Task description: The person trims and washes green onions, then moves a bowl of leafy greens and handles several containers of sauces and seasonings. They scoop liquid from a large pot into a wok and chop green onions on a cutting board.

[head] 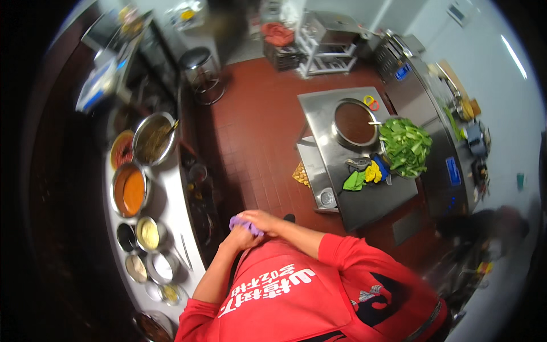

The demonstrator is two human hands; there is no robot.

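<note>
Both my hands meet in front of my red apron (273, 290) around a bunched purple cloth (239, 223). My left hand (245, 238) grips the cloth from below, while my right hand (261, 221) lies over its upper side with the fingers closed on it. Much of the cloth is hidden between the palms. Nearest on the left is a white counter (177, 205) with a steel bowl of orange sauce or soup (133, 194), a pot of pale yellow contents (149, 233) and a bowl of white contents (161, 267).
A steel table (367, 213) on the right bears a pot of brown liquid (354, 122), leafy greens (406, 145), scissors (371, 102) and coloured cloths (363, 177). A round stool (196, 57) stands on the red tiled floor (252, 141). Another person (483, 226) appears blurred at far right.
</note>
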